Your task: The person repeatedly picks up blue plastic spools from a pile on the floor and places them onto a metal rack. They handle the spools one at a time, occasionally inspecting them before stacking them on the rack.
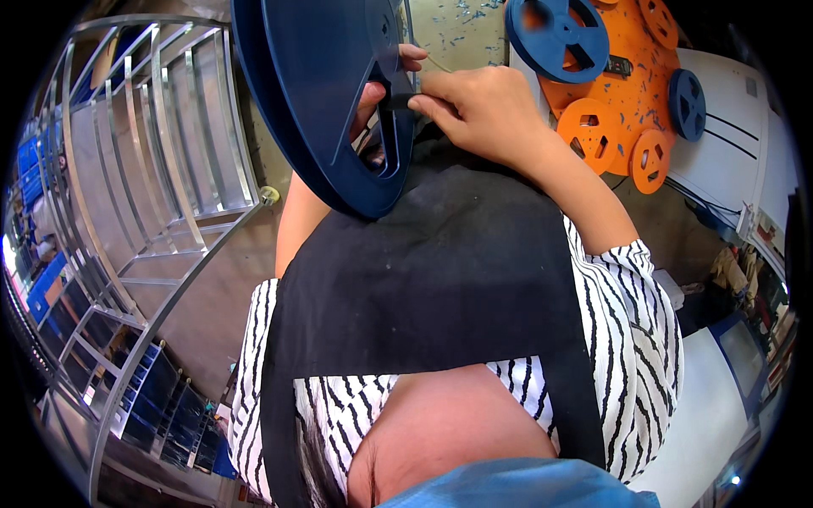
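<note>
A large dark blue plastic reel [318, 93] stands nearly on edge in front of my chest, leaning against my black apron. My left hand [367, 108] is mostly hidden behind it; some fingers show through a cutout and others past its right side, wrapped round the reel. Close by the reel's right side, my right hand [487, 110] is closed, thumb and forefinger pinched together. A short dark strip [400, 102] runs from those fingertips to the reel's cutout; its far end is hidden.
Bare metal racks [161, 127] fill the left side. At the far right, an orange surface [622, 102] bears a blue reel [559, 38], a smaller blue reel [687, 104] and several orange reels [589, 135]. White cabinets [720, 127] stand beyond. Blue scraps litter the area ahead.
</note>
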Available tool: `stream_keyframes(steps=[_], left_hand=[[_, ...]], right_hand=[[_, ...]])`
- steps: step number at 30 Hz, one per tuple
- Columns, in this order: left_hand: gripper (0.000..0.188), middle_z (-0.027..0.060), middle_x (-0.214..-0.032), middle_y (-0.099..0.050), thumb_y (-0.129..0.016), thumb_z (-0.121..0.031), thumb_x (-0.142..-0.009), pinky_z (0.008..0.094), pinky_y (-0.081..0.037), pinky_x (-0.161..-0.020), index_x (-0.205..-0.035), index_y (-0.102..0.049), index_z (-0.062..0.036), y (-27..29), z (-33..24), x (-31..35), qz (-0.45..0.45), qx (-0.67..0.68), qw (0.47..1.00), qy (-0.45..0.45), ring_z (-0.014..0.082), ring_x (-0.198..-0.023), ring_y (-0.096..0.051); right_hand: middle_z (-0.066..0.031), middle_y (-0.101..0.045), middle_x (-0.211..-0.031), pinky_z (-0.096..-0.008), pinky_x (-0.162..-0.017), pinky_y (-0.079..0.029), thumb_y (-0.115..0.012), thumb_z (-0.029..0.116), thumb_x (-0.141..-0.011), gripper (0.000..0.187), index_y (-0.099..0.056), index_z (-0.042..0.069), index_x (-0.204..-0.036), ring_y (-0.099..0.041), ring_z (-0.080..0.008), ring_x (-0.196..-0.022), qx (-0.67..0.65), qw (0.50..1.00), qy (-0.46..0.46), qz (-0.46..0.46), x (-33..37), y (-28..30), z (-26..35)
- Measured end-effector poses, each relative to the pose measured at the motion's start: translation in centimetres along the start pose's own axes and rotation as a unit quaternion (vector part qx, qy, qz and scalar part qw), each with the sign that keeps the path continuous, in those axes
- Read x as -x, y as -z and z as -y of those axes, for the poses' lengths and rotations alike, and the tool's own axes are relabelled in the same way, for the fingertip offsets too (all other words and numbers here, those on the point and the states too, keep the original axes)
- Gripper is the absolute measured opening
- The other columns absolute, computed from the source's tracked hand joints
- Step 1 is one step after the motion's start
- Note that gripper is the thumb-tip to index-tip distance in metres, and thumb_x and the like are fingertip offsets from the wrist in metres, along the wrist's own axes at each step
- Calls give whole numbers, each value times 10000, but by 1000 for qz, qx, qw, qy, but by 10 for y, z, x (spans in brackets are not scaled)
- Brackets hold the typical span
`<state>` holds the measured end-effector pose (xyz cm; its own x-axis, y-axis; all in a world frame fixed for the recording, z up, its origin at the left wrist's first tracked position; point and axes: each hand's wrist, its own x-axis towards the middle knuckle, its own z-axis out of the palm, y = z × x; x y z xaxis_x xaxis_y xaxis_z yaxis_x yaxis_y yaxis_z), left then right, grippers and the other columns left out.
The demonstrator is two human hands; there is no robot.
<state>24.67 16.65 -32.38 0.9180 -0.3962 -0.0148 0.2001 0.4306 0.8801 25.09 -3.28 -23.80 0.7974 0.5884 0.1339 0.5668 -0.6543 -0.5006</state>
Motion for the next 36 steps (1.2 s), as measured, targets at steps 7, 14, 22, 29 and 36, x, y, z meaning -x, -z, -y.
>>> stream_keyframes(steps=[7, 14, 22, 29, 36], left_hand=[[729, 169, -1311, -510, -680, -505, -779, 338, -433, -977, -1253, -514, 24, 2, 8, 3, -29, 24, 999, -23, 217, -1170, -518], [827, 171, -1211, -535, -667, -463, -798, 365, -465, -965, -1390, -333, 7, -5, -33, 3, -40, 282, 956, -65, 245, -1079, -563], [958, 159, -1127, -551, -644, -528, -801, 383, -461, -974, -1461, -181, -10, -14, -53, 18, 27, 370, 927, -46, 285, -1039, -572], [935, 174, -1105, -571, -604, -554, -823, 391, -467, -943, -1450, -198, 8, -27, -57, 21, 9, 362, 932, -32, 294, -1015, -579], [1056, 159, -1064, -575, -550, -640, -815, 388, -424, -950, -1453, -86, 62, -19, -53, 18, 40, 320, 946, -41, 265, -993, -572]], right_hand=[[-74, -610, -607, -411, -528, -473, -611, 363, -834, 219, -619, 168, -733, -629, -293, -607, -23, 994, 23, 104, 9, -7, 4], [25, -557, -687, -198, -533, -395, -555, 244, -957, 240, -603, 30, -858, -471, -26, -594, -479, 826, -240, -172, 3, 6, -55], [-19, -577, -727, -272, -561, -444, -665, 136, -789, 101, -592, 125, -859, -550, -191, -627, 141, 949, 181, -217, -44, 38, -54], [53, -531, -713, -254, -591, -444, -628, 113, -708, 136, -577, 174, -818, -550, -114, -679, 255, 909, 266, -197, -75, 32, -49], [55, -537, -720, -246, -605, -441, -616, 117, -711, 133, -578, 177, -823, -553, -112, -693, 301, 906, 253, -158, -69, 31, -58]])
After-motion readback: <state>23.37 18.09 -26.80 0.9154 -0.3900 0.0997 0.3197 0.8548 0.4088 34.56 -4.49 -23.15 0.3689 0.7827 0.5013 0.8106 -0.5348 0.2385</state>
